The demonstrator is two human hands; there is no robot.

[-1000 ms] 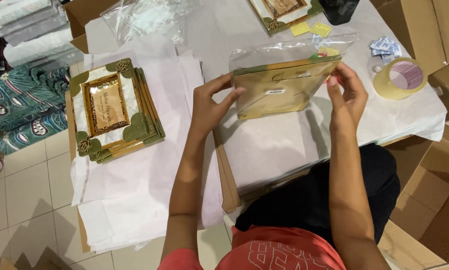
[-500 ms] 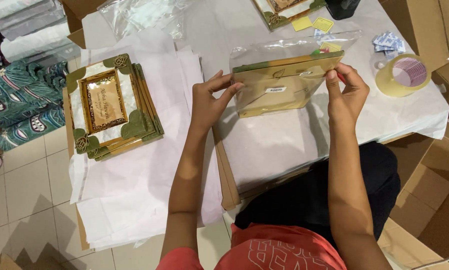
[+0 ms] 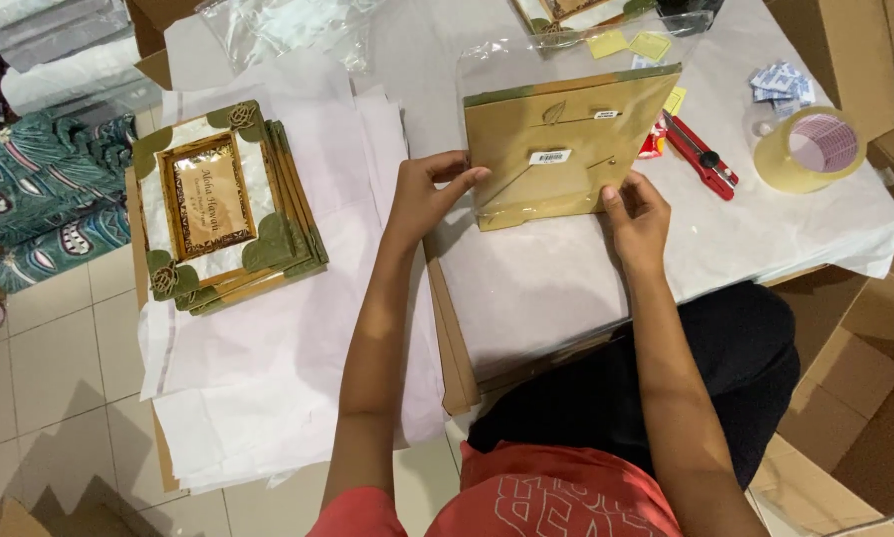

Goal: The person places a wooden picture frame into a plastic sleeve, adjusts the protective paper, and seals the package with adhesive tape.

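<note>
While the person sits close against the table (image 3: 566,298), both hands grasp one gold picture frame (image 3: 561,149) that stands back-side toward the camera inside a clear plastic sleeve (image 3: 526,65): the left hand (image 3: 427,194) pinches its left edge with fingers closed on it, and the right hand (image 3: 638,214) presses its lower right corner, thumb against the back. White paper covers the table beneath the frame, and a brown cardboard sheet (image 3: 452,338) shows at the near edge. Left of the hands, on more white paper sheets (image 3: 298,378), lies a stack of frames (image 3: 228,209) with green corners, face up; how many are in it cannot be told. Right of the held frame lie one red utility knife (image 3: 695,154) and one roll of clear tape (image 3: 810,149). Farther off are two yellow notes (image 3: 631,45), a small heap of wrapped sachets (image 3: 783,82), crumpled clear bags (image 3: 278,25) and another frame (image 3: 566,12) at the top edge. Patterned teal fabric (image 3: 39,199) lies at the left above a pale tiled floor (image 3: 39,378), and cardboard boxes (image 3: 865,398) stand at the right.
</note>
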